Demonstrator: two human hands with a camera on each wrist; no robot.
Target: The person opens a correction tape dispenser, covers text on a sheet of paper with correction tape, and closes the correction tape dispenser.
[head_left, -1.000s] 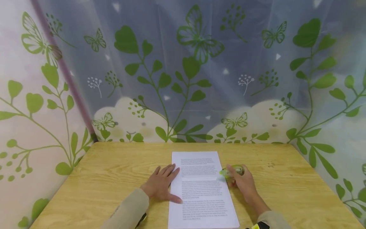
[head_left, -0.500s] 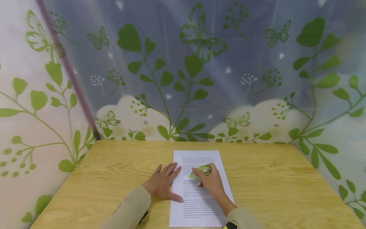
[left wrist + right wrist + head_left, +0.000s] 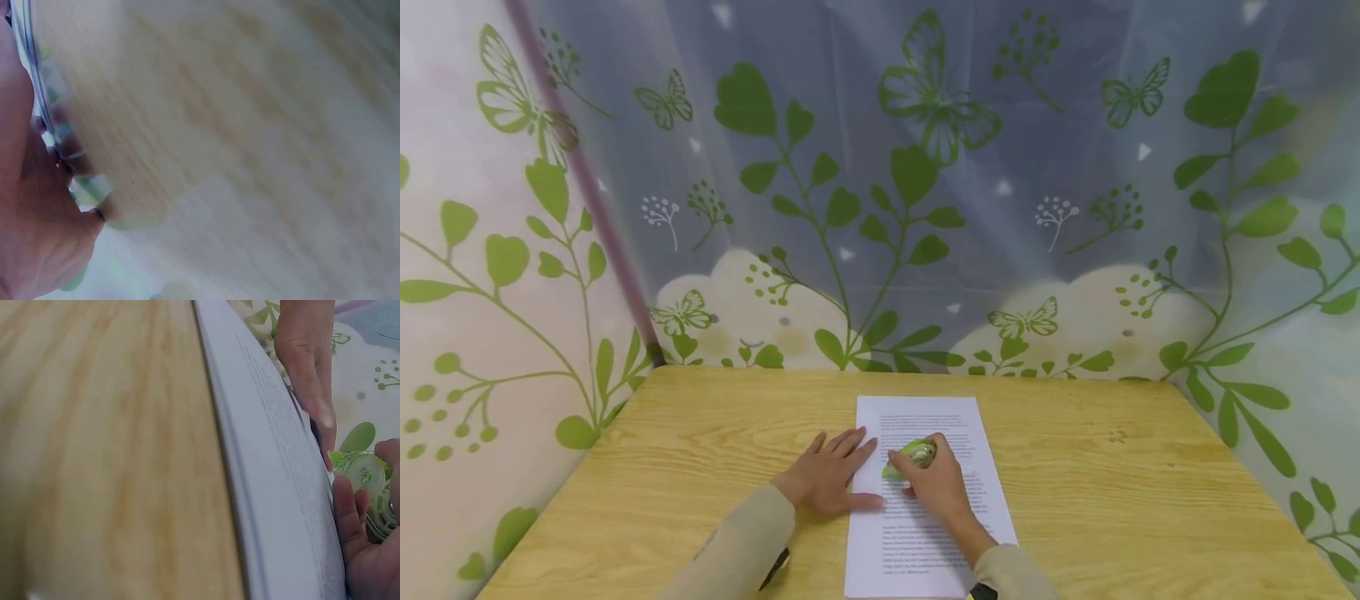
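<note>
The correction tape dispenser (image 3: 917,452) is positioned over the left part of the text block on the printed paper (image 3: 917,554), nose directed toward the left hand (image 3: 826,482). Whether the nose touches the page cannot be determined.

Right hand (image 3: 942,490): thumb and fingers pinch the dispenser by its casing. Left hand: fingers straight and spread, resting across the paper's left edge.

Handling, as judged: the dispenser should be light, with a stiff, smooth plastic casing that may slip under a loose pinch. Hold it by the casing's flat sides, behind the nose; the tape and tip are the fragile parts. The paper is light, flexible, and liable to crease or slide on the smooth worktop (image 3: 715,442); secure it with flat fingers at the margin.
</note>
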